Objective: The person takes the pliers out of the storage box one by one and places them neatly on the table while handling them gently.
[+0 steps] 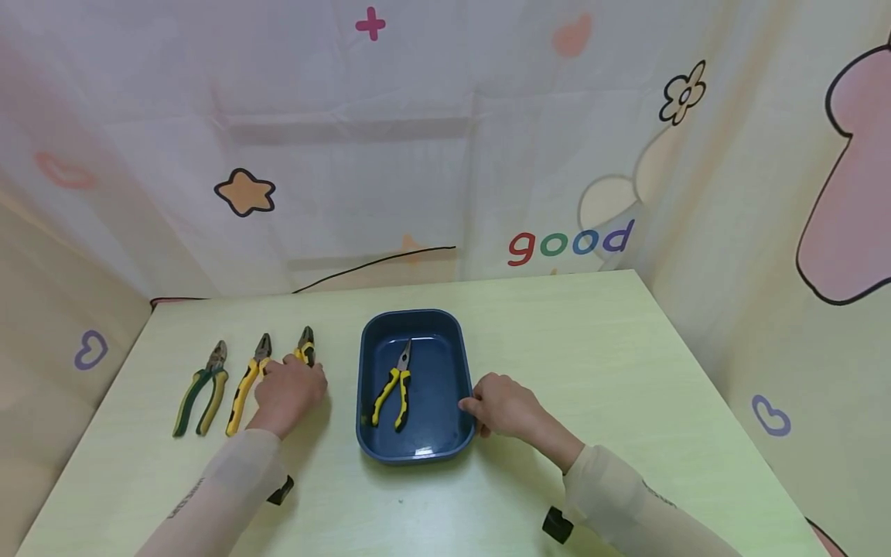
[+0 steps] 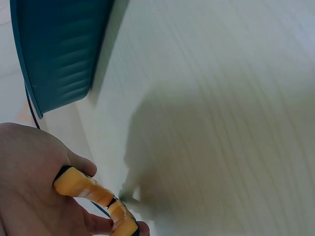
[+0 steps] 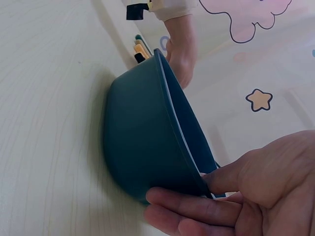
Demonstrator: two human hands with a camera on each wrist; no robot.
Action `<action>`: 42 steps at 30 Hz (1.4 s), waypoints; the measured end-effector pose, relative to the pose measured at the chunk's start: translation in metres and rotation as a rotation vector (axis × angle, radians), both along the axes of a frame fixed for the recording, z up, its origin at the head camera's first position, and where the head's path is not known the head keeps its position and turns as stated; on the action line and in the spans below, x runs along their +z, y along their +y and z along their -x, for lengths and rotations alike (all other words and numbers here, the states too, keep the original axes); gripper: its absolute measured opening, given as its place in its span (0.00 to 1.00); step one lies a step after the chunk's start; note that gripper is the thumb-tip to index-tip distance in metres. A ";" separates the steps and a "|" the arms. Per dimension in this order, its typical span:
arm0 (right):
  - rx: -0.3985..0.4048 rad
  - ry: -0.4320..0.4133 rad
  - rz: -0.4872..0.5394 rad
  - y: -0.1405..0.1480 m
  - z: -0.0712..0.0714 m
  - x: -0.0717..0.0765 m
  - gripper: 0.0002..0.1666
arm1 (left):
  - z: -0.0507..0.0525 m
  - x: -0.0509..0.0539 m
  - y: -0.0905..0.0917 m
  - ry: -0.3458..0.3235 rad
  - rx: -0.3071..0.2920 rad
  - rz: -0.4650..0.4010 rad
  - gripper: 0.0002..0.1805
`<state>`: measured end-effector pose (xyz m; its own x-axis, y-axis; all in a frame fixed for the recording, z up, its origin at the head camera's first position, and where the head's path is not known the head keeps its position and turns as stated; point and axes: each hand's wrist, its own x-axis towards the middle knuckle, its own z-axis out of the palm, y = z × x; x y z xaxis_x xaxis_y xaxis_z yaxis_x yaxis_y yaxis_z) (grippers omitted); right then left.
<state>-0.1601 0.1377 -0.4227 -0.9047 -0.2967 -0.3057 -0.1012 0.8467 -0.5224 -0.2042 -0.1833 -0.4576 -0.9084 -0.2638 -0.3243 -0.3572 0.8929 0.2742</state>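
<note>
My left hand (image 1: 291,393) grips a pair of yellow-and-black pliers (image 1: 307,348); their metal head points away from me, and the hand covers most of the handles. In the left wrist view the yellow handles (image 2: 83,184) show between thumb and fingers. My right hand (image 1: 506,406) pinches the right rim of a dark blue tray (image 1: 415,456), thumb over the edge and fingers against the outer wall, as the right wrist view shows. Inside the tray lie yellow-and-black needle-nose pliers (image 1: 400,387), jaws pointing away.
Left of my left hand lie yellow-and-black pliers (image 1: 244,391) and, farther left, green-handled pliers (image 1: 202,394). All this is on a pale wooden table (image 1: 592,348). A patterned curtain (image 1: 431,178) hangs behind and beside the table.
</note>
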 end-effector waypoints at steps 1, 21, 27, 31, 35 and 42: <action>0.000 -0.001 0.000 0.000 0.000 0.000 0.20 | 0.000 -0.001 0.000 0.002 0.001 -0.001 0.34; -0.006 -0.012 0.005 0.000 0.000 0.001 0.20 | 0.001 -0.003 0.002 -0.024 -0.014 0.009 0.35; -0.001 -0.008 0.011 0.000 -0.001 0.001 0.20 | 0.000 -0.003 0.003 -0.043 -0.011 0.005 0.36; -0.001 -0.007 0.012 0.000 -0.001 0.001 0.20 | -0.001 -0.003 0.004 -0.047 -0.011 0.005 0.37; -0.003 -0.007 0.012 0.000 -0.001 0.001 0.21 | -0.001 -0.003 0.004 -0.045 -0.015 0.015 0.37; -0.006 -0.014 0.016 -0.001 0.000 0.000 0.20 | -0.001 -0.002 0.005 -0.045 -0.016 0.028 0.37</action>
